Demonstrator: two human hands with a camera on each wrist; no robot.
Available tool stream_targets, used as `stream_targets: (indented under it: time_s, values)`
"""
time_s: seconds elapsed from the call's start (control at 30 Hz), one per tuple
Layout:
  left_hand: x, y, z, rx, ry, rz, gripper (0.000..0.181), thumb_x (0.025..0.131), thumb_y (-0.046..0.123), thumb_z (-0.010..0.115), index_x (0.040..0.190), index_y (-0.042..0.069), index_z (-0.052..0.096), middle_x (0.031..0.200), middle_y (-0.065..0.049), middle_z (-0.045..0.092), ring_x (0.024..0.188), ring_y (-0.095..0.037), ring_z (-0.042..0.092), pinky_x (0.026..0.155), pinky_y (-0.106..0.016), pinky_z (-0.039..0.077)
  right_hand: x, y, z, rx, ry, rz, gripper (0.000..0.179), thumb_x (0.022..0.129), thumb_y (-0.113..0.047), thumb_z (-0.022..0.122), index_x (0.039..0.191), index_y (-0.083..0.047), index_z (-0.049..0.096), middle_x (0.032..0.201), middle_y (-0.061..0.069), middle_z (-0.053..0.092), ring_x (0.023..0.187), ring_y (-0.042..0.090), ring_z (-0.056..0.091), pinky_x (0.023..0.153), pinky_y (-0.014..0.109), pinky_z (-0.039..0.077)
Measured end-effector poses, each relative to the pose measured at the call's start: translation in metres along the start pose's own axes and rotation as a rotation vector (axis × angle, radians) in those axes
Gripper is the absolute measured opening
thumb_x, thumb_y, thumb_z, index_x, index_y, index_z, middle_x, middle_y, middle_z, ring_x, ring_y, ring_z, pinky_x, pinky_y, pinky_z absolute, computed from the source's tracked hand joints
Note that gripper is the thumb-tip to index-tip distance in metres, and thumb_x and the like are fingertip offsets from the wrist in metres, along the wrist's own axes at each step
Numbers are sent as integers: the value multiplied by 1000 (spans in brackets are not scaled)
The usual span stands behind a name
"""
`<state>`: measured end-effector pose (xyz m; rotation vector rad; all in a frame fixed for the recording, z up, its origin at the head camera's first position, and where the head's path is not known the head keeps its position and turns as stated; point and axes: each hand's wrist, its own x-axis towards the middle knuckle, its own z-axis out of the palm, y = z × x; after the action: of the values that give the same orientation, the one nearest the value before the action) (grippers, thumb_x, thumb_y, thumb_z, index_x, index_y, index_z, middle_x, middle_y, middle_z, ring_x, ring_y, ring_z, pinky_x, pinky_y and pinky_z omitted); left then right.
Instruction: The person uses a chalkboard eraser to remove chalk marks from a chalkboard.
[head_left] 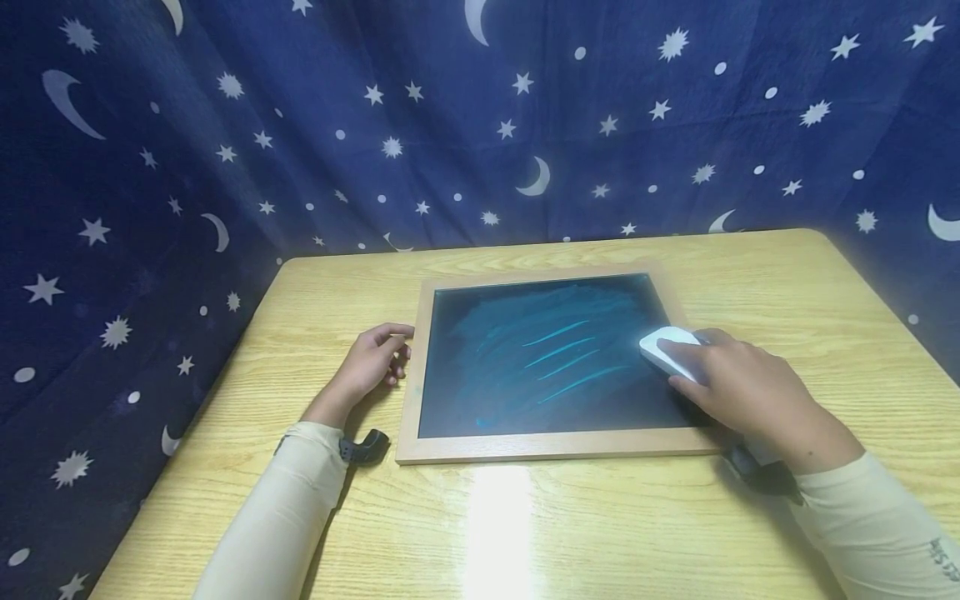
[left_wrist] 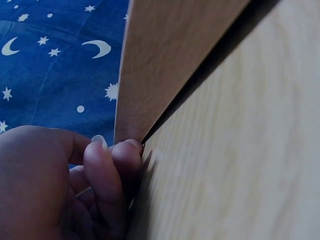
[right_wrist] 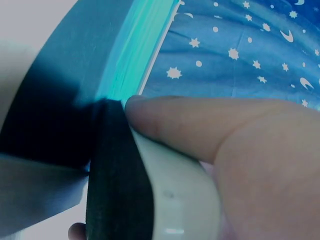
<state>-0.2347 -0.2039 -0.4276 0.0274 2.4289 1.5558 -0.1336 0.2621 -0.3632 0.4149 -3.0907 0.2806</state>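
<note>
A chalkboard (head_left: 487, 358) with a light wooden frame (head_left: 562, 443) lies flat on the table. Several blue-green chalk strokes (head_left: 558, 335) slant across its middle, with hazy smears around them. My right hand (head_left: 750, 387) grips a white chalkboard eraser (head_left: 656, 345) at the board's right side, thumb and fingers along its body. In the right wrist view the eraser's dark felt pad (right_wrist: 120, 175) faces the board. My left hand (head_left: 375, 358) rests beside the frame's left edge, fingers loosely bent; in the left wrist view its fingertips (left_wrist: 131, 150) are right at the frame's side.
The wood-grain table (head_left: 337, 533) spreads around the board, with a bright light reflection near its front. A dark blue curtain (head_left: 450, 167) with moons and stars hangs behind and along the left side. Each wrist wears a black strapped device (head_left: 367, 447).
</note>
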Motion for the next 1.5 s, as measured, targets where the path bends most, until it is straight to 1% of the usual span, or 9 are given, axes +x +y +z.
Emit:
stream_targets:
  time_s: [0.17,0.27,0.37,0.6,0.87,0.97,1.13,1.37,1.5]
  values:
    - [0,0,0,2,6,-1,37,105,18,41,137,6,55,90,-7,58,61,-14,56,50,-22,51,1,3,-1,-3,-2,9,52,90,-31,72,138,-17,60,113,27,62,80,37,65,59,57,53]
    - [0,0,0,-1,5,0,37,106,18,41,137,5,55,90,-7,58,61,-14,56,50,-22,51,0,2,-2,-4,9,-6,51,89,-30,73,137,-16,61,107,24,62,76,34,63,57,55,52]
    - [0,0,1,-4,5,-2,37,106,18,41,137,5,55,89,-7,58,61,-14,55,50,-22,51,-1,0,-1,-2,31,-36,50,88,-28,73,136,-16,62,104,22,63,76,34,64,58,57,53]
    - [0,0,1,-12,8,-6,36,105,18,40,136,5,55,89,-6,57,60,-13,55,50,-22,51,-3,-7,0,9,56,-118,51,88,-26,74,136,-15,62,115,27,63,88,43,68,68,62,55]
    - [1,-1,1,-8,8,-3,36,105,18,41,136,5,55,89,-6,57,61,-13,55,50,-22,50,-5,-16,3,12,49,-159,52,88,-24,75,138,-17,61,126,29,61,101,49,66,79,65,54]
    - [1,-1,2,-6,10,-3,36,105,17,41,136,5,55,90,-7,57,61,-13,55,50,-22,50,-5,-19,5,9,52,-172,53,87,-24,75,138,-17,61,129,29,59,104,50,64,80,66,53]
    - [1,0,1,-7,10,-6,37,105,17,41,137,5,55,90,-7,58,61,-13,55,50,-22,50,-6,-21,6,5,53,-169,52,87,-25,75,137,-18,61,129,27,60,104,49,65,79,66,54]
    - [0,0,1,-4,6,-4,36,106,19,41,137,6,55,91,-7,58,62,-14,55,51,-22,51,-5,-17,4,9,23,-131,53,89,-28,74,140,-19,59,133,28,58,109,50,63,80,67,53]
    - [0,0,1,-1,6,-2,36,106,19,41,137,6,55,91,-7,58,62,-14,55,51,-22,51,-4,-12,2,9,13,-89,53,90,-29,73,140,-19,59,128,29,60,103,49,65,74,67,54]
